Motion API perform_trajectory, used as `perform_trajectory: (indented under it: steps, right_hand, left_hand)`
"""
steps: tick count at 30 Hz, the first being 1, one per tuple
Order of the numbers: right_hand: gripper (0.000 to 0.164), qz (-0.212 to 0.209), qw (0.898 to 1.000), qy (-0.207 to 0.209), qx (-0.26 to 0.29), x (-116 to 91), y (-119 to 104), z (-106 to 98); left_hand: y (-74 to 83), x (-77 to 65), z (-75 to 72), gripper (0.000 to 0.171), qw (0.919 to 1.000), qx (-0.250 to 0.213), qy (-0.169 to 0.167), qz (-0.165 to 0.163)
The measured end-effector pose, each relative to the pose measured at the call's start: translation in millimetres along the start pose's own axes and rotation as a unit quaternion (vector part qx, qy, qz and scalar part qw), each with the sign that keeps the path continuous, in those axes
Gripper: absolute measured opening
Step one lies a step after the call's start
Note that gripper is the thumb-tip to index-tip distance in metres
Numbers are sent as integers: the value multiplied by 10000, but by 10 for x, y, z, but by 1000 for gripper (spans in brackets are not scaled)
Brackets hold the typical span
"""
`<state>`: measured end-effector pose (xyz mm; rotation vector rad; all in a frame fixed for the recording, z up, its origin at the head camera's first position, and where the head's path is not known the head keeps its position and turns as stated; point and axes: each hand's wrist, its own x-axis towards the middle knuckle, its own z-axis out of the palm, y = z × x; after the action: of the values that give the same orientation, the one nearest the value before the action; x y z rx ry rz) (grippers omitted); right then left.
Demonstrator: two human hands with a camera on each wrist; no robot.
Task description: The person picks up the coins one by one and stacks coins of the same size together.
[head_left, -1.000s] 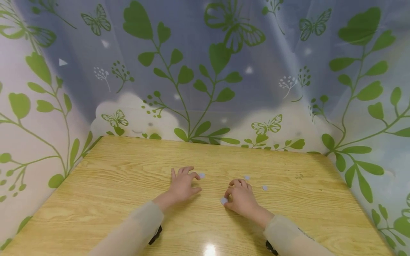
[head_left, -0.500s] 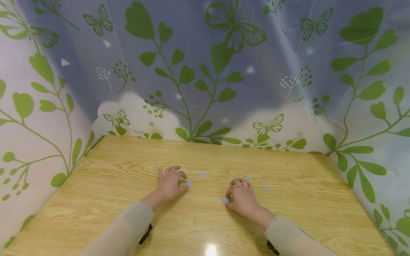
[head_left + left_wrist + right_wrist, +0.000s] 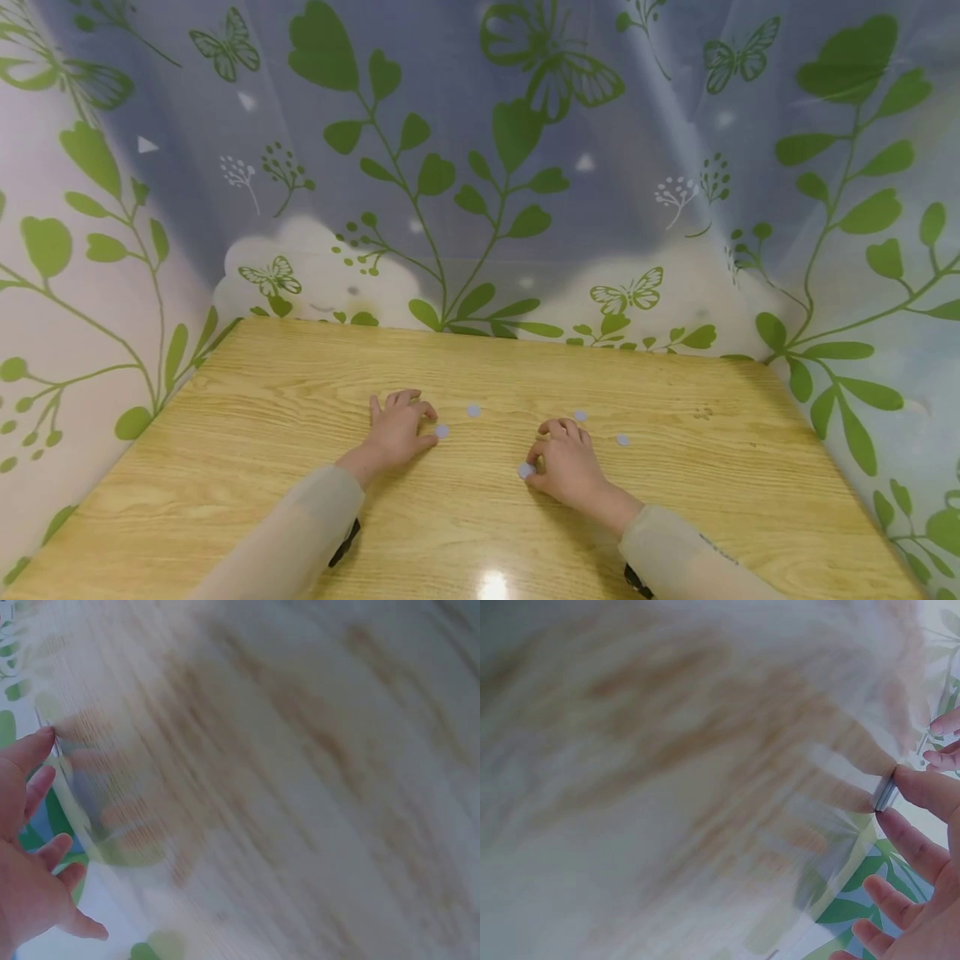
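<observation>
Several small pale round discs lie on the wooden table. In the head view my right hand (image 3: 567, 467) pinches a disc (image 3: 526, 471) between thumb and index finger; the right wrist view gives its edge (image 3: 885, 790), thick and layered, perhaps stacked discs. The other right fingers are loosely bent. My left hand (image 3: 396, 432) hovers low at the left, fingers spread, with thumb and index finger beside another disc (image 3: 442, 431). Whether the thumb touches that disc I cannot tell. The left wrist view has the left hand (image 3: 34, 847) with loose fingers and no disc clearly visible.
One disc (image 3: 474, 411) lies right of the left hand. Two more, a far disc (image 3: 581, 415) and a right disc (image 3: 622, 440), lie behind and beside the right hand. A leaf-patterned curtain (image 3: 480, 250) borders the wooden table (image 3: 300, 367) at the back and sides.
My left hand has moved left from near one disc to another, which comes into sight beside its thumb. The right hand keeps its pinch in the same place.
</observation>
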<state>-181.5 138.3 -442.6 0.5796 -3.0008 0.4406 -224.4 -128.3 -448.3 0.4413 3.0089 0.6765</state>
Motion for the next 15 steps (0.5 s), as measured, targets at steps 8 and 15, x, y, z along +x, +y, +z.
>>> perform_trajectory:
  steps: [8, 15]
  right_hand:
    - [12, -20, 10000, 39, 42, -3, -12, -11]
    - [12, -16, 10000, 27, 51, -5, -18, -19]
  left_hand:
    - [7, 37, 15, 16, 9999, -74, -62, 87]
    - [12, 51, 18, 12, 9999, -91, -92, 101]
